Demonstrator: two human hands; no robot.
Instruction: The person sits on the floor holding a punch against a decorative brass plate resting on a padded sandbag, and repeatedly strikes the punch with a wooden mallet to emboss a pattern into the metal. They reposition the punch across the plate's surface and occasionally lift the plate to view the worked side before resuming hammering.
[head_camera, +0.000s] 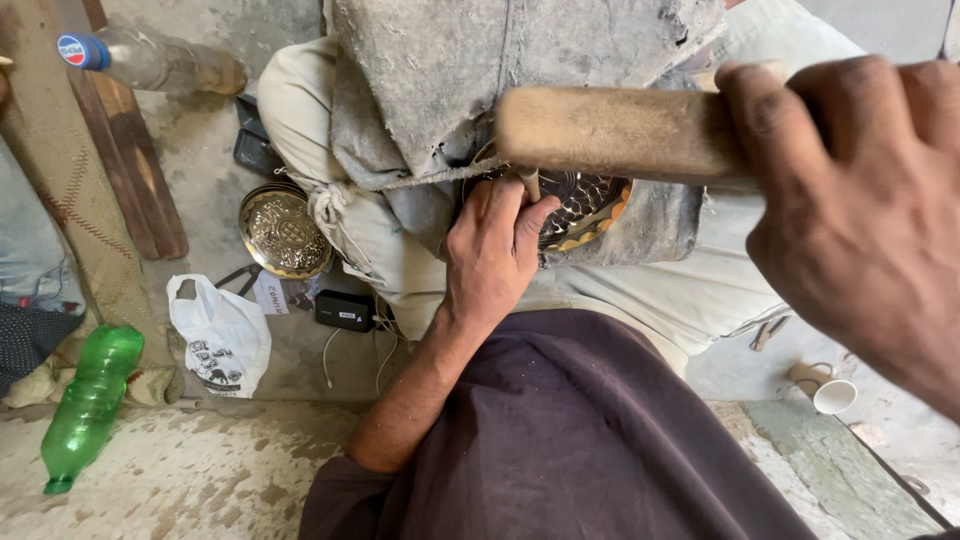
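My left hand (492, 250) pinches a thin metal punch (530, 184) upright against an engraved brass plate (590, 205) that lies in my lap on a grey cloth (440, 70). My right hand (850, 210) is raised close to the camera and grips a thick wooden mallet (610, 130), whose head hangs just above the top of the punch. The mallet and my left fingers hide much of the plate.
A second engraved brass plate (284, 232) lies on the floor to the left. Near it are a white plastic bag (222, 340), a small black box with a cable (344, 310), a green bottle (90, 400), a clear bottle (150, 60), a wooden plank (120, 140) and a paper cup (833, 396).
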